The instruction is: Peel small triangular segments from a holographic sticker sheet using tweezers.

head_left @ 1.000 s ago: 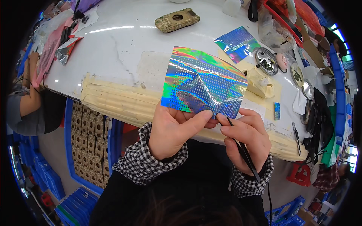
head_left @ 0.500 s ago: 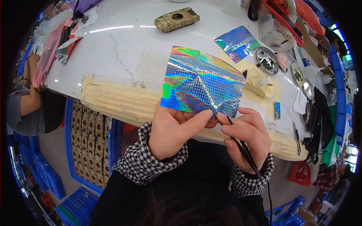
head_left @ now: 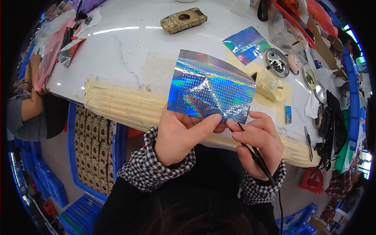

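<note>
Where foil (head_left: 235, 84) creases, marks (head_left: 194, 83) glint.

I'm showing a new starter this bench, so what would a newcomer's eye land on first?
First, the shiny sheet in the left hand, mid-picture, with the black tweezers in the right hand at its lower edge. Then the camouflage hull on the table, near the top, and the blue crate with rows of similar hulls at lower left.

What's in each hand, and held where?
Left hand: holographic sheet, pinched at its lower edge. Right hand: black tweezers, along the prongs; exact finger contact partly hidden.
</note>
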Motion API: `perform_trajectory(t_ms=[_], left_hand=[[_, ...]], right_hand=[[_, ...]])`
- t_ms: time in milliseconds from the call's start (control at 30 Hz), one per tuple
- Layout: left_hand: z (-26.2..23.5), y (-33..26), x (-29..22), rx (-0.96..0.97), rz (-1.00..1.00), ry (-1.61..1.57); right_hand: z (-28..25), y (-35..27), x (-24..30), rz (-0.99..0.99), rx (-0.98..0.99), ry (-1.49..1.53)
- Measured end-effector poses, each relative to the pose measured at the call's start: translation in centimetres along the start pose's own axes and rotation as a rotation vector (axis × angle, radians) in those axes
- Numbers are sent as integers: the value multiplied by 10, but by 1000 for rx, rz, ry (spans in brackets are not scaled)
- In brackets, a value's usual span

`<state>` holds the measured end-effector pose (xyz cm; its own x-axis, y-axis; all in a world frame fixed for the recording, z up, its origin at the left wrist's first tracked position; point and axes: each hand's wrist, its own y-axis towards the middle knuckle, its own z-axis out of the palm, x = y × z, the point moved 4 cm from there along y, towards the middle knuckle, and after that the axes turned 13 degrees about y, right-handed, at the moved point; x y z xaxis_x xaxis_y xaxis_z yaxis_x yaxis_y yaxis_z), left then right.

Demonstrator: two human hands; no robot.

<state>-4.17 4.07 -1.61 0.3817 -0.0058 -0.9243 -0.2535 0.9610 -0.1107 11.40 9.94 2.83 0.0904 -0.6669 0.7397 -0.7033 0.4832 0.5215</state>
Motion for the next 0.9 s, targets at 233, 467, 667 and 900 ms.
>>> perform_trajectory(t_ms=[233,467,667,900], left_hand=[[0,0,-1,-6,1,-9],[0,-1,-2,9,-5,-4],[0,0,-2,10,-12,-3],[0,0,-3,8,-19,-8]], right_hand=[[4,-3,1,67,-95,71],[1,-10,-7,132,-111,249],[-1,-9,-10,199,-141,294],[1,-7,-11,193,-134,277]])
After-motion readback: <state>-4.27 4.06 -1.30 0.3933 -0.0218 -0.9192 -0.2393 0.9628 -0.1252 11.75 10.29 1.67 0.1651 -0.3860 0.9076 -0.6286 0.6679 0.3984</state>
